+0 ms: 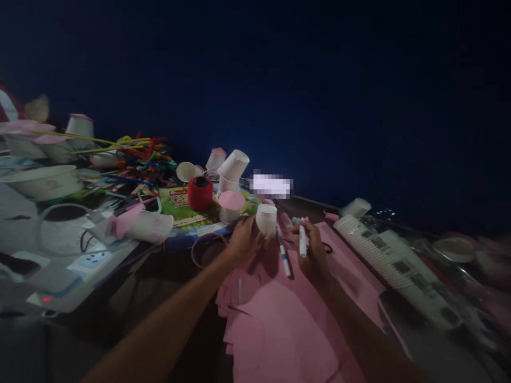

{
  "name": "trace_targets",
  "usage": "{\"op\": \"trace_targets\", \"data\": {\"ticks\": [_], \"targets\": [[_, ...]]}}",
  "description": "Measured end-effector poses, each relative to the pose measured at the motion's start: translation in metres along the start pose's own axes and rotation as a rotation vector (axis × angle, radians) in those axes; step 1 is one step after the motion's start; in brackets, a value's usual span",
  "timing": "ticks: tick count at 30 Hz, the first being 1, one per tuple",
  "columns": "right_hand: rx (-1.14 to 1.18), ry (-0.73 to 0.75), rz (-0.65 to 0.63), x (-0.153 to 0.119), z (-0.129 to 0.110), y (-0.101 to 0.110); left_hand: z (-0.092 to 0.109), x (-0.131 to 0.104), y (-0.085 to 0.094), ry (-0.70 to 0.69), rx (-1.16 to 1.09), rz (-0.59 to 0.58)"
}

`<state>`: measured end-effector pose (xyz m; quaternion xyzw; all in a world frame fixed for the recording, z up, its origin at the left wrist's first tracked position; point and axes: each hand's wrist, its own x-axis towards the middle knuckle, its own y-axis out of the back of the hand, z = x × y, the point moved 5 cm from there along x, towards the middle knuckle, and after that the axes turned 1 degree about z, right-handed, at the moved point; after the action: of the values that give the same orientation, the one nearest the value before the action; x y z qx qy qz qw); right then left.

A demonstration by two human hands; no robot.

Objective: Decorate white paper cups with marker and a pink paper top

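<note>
My left hand (246, 239) is closed on the side of a white paper cup (266, 219), which stands upside down over pink paper (287, 319). In my right hand (313, 250) is a white marker (303, 240), held upright between thumb and fingers. Between the two hands lies another marker (284, 255), white with a teal band, on the pink sheets. Just beyond my left hand stands a paper cup with a pink paper top (231, 205). Part of a dark loop, perhaps a scissors handle (328, 248), shows beside my right hand.
Left of the cups sits a red yarn ball (200, 192) on green packaging (179, 207). Coloured pipe cleaners (147, 149) are heaped farther left, near a white power strip (59, 298). Stacked paper cups in plastic (391, 266) lie along the right. Beyond the table edge is dark.
</note>
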<state>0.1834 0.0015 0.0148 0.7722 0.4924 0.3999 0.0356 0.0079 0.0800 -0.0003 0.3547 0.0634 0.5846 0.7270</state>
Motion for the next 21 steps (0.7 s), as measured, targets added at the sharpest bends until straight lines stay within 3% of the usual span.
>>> {"op": "trace_targets", "data": {"ticks": [10, 15, 21], "targets": [[-0.034, -0.022, -0.033, -0.004, 0.009, -0.002, -0.002, -0.005, 0.001, 0.037, -0.088, 0.101], [-0.045, 0.007, -0.054, -0.007, 0.010, -0.002, -0.006, -0.006, -0.002, 0.055, -0.172, 0.019], [-0.035, 0.030, -0.068, -0.008, 0.008, -0.003, -0.001, -0.008, -0.005, 0.030, -0.107, -0.068]]}}
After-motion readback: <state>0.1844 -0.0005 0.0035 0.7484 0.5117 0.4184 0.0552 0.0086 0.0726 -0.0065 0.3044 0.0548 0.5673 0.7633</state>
